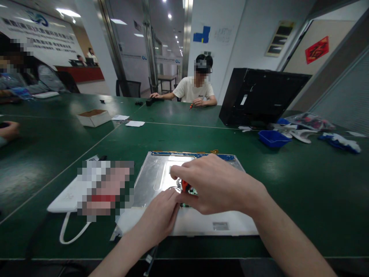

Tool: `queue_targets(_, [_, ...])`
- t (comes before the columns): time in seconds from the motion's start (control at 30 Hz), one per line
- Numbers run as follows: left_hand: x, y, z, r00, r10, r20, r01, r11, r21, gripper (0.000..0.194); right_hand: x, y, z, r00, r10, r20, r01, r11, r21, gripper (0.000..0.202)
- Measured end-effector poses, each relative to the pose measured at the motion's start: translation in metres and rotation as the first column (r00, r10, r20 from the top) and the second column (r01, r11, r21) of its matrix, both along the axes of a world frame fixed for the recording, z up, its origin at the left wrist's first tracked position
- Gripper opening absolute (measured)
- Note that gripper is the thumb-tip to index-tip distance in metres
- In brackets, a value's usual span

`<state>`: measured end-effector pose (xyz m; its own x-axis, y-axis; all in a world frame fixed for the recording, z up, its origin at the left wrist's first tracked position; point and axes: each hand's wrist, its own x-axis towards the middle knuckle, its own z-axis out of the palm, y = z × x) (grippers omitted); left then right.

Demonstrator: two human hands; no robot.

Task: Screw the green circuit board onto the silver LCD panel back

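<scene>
A flat display panel (150,181) lies on the table with its silvery metal back facing up. Along its far edge runs a blue circuit strip (170,153), and a small green circuit board (184,205) shows near the middle, mostly covered by my hands. My right hand (216,184) is closed around a screwdriver (186,186) with an orange-red and black handle, held over that board; its tip is hidden. My left hand (163,209) rests low on the panel against my right thumb, fingers drawn together. Its fingertips, and anything in them, are out of sight. Thin wires (174,188) show just beyond it.
A white device (66,196) with a looped white cable (63,231) lies left of the panel. Beyond are an open cardboard box (94,118), a blue tray (273,138) and a large black monitor (259,96). A person (196,88) sits opposite; another hand (10,131) is at far left.
</scene>
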<state>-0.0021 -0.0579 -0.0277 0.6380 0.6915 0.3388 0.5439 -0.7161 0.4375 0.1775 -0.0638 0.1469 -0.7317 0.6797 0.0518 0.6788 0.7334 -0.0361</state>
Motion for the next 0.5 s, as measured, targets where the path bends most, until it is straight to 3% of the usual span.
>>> queue_targets(0.17, [0.0005,-0.0007,0.0042,1.0,-0.006,-0.006,0.006,0.999,-0.033,0.019,-0.0006,0.0032,-0.0009,0.998,-0.059,0.032,0.057,0.997,0.046,0.02])
queue_targets(0.27, [-0.0001,-0.0012,0.0043,1.0,-0.012,-0.006,0.012,0.999,-0.049,0.018,-0.0006,0.0017,-0.0004,0.999,-0.034,0.013,0.034,0.999,0.025,0.01])
queue_targets(0.5, [-0.0003,-0.0021,0.0039,1.0,0.006,-0.014,-0.007,1.0,-0.03,0.018,0.0,-0.0003,0.0004,1.0,-0.003,-0.006,0.003,1.0,0.01,0.015])
